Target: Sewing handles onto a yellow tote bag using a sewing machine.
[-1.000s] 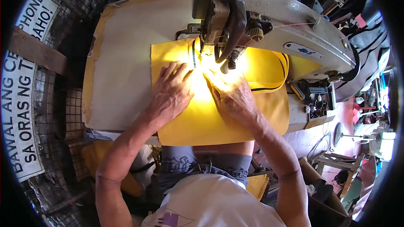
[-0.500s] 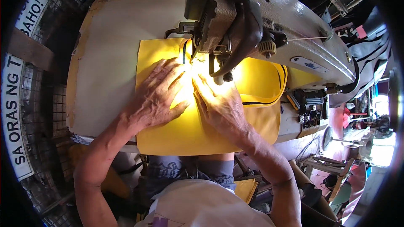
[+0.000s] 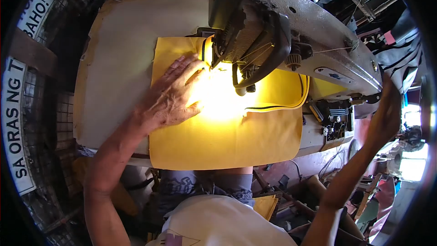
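My left hand (image 3: 170, 93) lies flat on a yellow sheet of fabric or leatherette (image 3: 218, 143), its fingers spread just left of the sewing head. A yellow strip with a dark zipper-like band (image 3: 277, 108) curves across the sheet's right side and also passes under the head. The sewing machine (image 3: 248, 32) stands over the sheet, and its bright lamp washes out the area around the needle. My right hand (image 3: 389, 109) is raised at the machine's far right end, where the handwheel would be; its fingers are dark and partly hidden, so their grip does not show.
The pale work table (image 3: 118, 54) carries the sheet. A bobbin winder (image 3: 336, 127) sits at the table's right. Wire mesh and signboards (image 3: 19, 127) stand at the left. A standing fan (image 3: 396, 159) and clutter fill the right side.
My right hand has left the fabric beside the needle and moved right to the machine's end. My left hand stays on the sheet, which has shifted slightly.
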